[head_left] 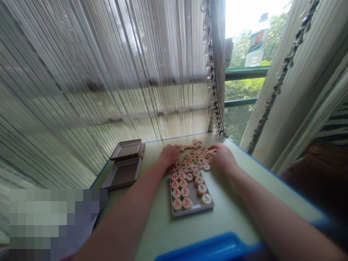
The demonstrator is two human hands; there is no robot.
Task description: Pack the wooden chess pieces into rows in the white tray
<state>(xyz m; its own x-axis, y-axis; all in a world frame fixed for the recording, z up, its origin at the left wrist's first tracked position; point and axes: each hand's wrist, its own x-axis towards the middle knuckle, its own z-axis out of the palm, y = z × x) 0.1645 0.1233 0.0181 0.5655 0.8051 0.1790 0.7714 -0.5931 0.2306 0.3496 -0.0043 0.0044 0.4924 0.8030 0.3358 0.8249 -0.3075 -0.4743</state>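
Observation:
Round wooden Chinese chess pieces [197, 155] lie scattered on the pale green table, with red or dark characters. My left hand [170, 154] rests at the left edge of the scattered pieces, fingers bent over them; what its fingertips hold, if anything, is hidden. At the right edge, my right hand [221, 156] touches the pieces with its fingers, and its grip is too small to tell. Nearer to me sits a shallow grey tray [193, 210] with two columns of red pieces at its left and dark pieces along its right side and top.
Two empty shallow box parts [126, 149] lie at the table's left edge. A blue plastic thing [203, 248] is at the near edge. Striped curtains [136, 72] hang behind the table. Outside the window, a bottle [255, 47] and a can [229, 52] stand on a ledge.

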